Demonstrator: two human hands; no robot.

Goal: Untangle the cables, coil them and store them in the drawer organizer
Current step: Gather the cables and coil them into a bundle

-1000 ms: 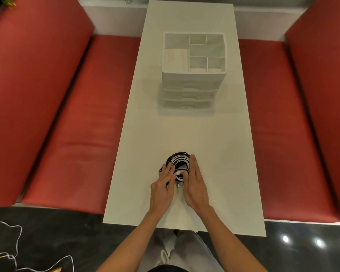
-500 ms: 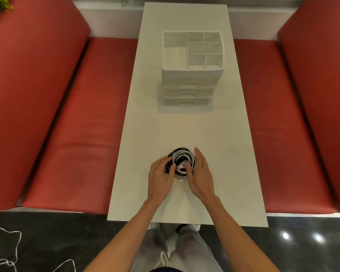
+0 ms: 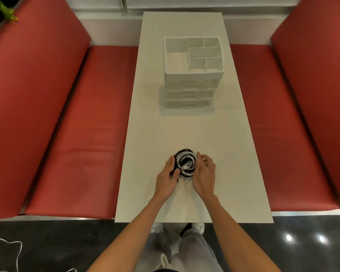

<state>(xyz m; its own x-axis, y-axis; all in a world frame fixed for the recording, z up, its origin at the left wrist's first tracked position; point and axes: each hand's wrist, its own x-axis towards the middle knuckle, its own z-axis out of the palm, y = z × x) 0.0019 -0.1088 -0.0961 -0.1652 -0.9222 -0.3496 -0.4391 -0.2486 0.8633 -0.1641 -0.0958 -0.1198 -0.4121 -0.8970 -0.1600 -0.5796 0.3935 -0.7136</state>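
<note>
A tangled bundle of black and white cables (image 3: 185, 162) lies on the near part of the white table (image 3: 185, 130). My left hand (image 3: 167, 178) grips the bundle's left side, thumb and fingers curled round the black strands. On the right side my right hand (image 3: 204, 176) cups the bundle with curled fingers. A small white plug end (image 3: 186, 181) pokes out between my hands. The white drawer organizer (image 3: 192, 73) stands at the far end of the table, its divided top tray open above three shut drawers.
Red padded benches (image 3: 82, 134) run along both sides of the narrow table. The dark floor is below the near table edge, with a white cord (image 3: 6, 250) lying at the lower left. My legs show under the table edge.
Both hands have closed in round the bundle, fingers curling further onto its sides. The camera has shifted a little, so the table sits lower in view.
</note>
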